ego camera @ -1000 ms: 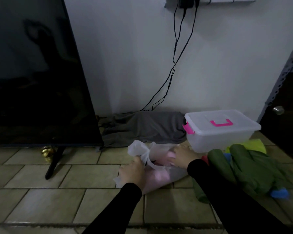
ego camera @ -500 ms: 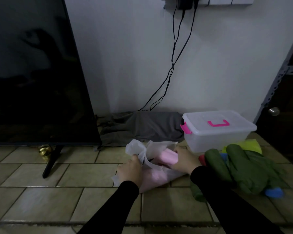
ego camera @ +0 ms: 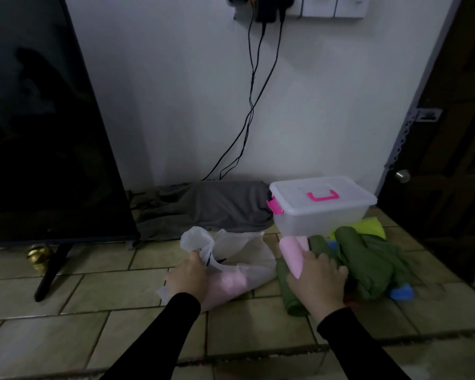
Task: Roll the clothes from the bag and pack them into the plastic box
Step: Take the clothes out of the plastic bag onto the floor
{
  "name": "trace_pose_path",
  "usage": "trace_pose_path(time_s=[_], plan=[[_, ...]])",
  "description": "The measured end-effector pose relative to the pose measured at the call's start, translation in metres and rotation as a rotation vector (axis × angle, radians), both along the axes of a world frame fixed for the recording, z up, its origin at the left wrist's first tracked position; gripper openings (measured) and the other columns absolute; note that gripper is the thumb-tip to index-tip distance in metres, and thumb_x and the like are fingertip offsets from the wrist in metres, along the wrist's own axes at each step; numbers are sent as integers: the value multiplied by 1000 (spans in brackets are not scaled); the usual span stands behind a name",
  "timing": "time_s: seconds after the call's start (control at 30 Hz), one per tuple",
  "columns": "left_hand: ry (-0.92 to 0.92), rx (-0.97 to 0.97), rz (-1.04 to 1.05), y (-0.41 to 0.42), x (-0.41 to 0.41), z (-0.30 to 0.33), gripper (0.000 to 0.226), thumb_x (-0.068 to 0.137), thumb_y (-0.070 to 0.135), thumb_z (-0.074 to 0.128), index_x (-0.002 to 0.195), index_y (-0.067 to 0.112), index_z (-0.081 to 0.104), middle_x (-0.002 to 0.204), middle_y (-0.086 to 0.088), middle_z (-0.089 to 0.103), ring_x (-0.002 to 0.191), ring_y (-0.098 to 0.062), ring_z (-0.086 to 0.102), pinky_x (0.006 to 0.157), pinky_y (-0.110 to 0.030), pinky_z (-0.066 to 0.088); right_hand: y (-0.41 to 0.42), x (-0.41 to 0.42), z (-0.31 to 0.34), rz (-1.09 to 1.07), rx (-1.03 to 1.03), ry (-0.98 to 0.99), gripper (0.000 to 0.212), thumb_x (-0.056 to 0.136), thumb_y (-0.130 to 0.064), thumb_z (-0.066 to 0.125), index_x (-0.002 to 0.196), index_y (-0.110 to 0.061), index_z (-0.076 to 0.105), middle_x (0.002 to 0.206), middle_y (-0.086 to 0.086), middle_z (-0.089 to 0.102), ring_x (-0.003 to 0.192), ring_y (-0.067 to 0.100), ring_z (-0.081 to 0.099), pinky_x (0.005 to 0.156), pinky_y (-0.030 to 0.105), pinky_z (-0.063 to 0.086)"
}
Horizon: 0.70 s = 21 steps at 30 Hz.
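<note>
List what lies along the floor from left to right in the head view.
Gold ornament → TV stand leg → left hand gripping the white bag → pink roll held by the right hand → green clothes → blue cloth.

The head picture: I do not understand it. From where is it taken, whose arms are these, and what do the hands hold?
There is no machine here. A person wears a camera on the head; it looks forward and down, so the two black sleeves are that person's own arms. The left hand grips a white bag lying on the tiled floor, with something pink still inside. The right hand holds a pink roll over a pile of green clothes. Behind stands a plastic box, its lid shut. A dark TV stands at the left.
</note>
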State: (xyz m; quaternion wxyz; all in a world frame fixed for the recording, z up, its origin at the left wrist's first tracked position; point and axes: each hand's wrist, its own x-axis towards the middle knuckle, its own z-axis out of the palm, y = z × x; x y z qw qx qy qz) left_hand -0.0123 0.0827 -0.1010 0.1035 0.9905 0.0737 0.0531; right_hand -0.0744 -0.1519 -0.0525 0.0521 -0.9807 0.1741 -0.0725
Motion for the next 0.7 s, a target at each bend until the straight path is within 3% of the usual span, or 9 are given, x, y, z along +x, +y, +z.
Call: trace_pose_path(time_s=[0.1, 0.23, 0.3, 0.37, 0.43, 0.53, 0.6, 0.63, 0.7], plan=[[-19, 8, 1, 3, -1, -2, 36, 97, 22, 33, 133, 21, 35, 115, -3, 62, 101, -25, 65, 81, -36, 47, -4, 2, 2, -22, -118, 59, 54, 81, -58, 52, 117, -18, 55, 120, 6, 49, 115, 27, 42, 91, 39, 32], [-54, 26, 10, 4, -7, -5, 35, 96, 23, 33, 131, 22, 37, 110, -1, 64, 99, -23, 66, 80, -34, 47, -5, 5, 7, 1, -108, 20, 57, 81, -53, 54, 125, -18, 46, 124, 8, 44, 117, 29, 38, 90, 41, 33], [-57, 41, 27, 4, -10, -4, 34, 97, 23, 32, 130, 22, 38, 110, -1, 64, 99, -23, 65, 80, -34, 47, 4, 11, 9, 115, -64, -127, 46, 82, -46, 55, 120, -21, 52, 121, 7, 49, 115, 28, 41, 89, 40, 34], [-50, 44, 36, 2, -11, -4, 34, 96, 24, 32, 129, 21, 38, 111, -1, 63, 99, -24, 65, 80, -34, 46, 15, 21, 10, 299, 11, -148, 36, 87, -39, 51, 119, -25, 58, 121, 2, 56, 115, 25, 45, 92, 38, 35], [-44, 56, 45, 2, -12, -3, 33, 96, 24, 32, 129, 21, 38, 111, -1, 63, 99, -23, 65, 79, -33, 45, 27, 30, 10, 457, 131, -91, 35, 91, -35, 46, 123, -29, 60, 124, -1, 61, 114, 22, 51, 95, 35, 40], [-48, 69, 51, 3, -14, -4, 31, 97, 23, 32, 126, 19, 39, 112, -1, 63, 100, -22, 64, 79, -33, 45, 38, 38, 7, 497, 273, 137, 38, 96, -37, 39, 130, -30, 55, 131, 3, 59, 118, 25, 53, 97, 35, 41], [-47, 80, 53, 3, -18, -4, 29, 97, 23, 32, 125, 17, 39, 112, -1, 62, 100, -22, 64, 79, -33, 45, 41, 40, 4, 473, 325, 217, 35, 97, -40, 38, 116, -24, 64, 122, 6, 64, 112, 27, 57, 92, 35, 43], [-43, 81, 55, 4, -19, -3, 29, 97, 24, 32, 126, 17, 37, 112, -1, 62, 100, -21, 64, 79, -33, 45, 42, 42, 2, 456, 350, 210, 36, 97, -41, 39, 98, -18, 66, 108, 9, 67, 102, 28, 60, 86, 35, 45], [-35, 63, 60, 4, -20, -3, 30, 98, 25, 33, 127, 18, 36, 112, -1, 63, 99, -21, 64, 77, -33, 44, 41, 46, 0, 409, 396, 157, 42, 95, -41, 45, 65, -13, 55, 72, 8, 60, 79, 27, 59, 66, 31, 42]])
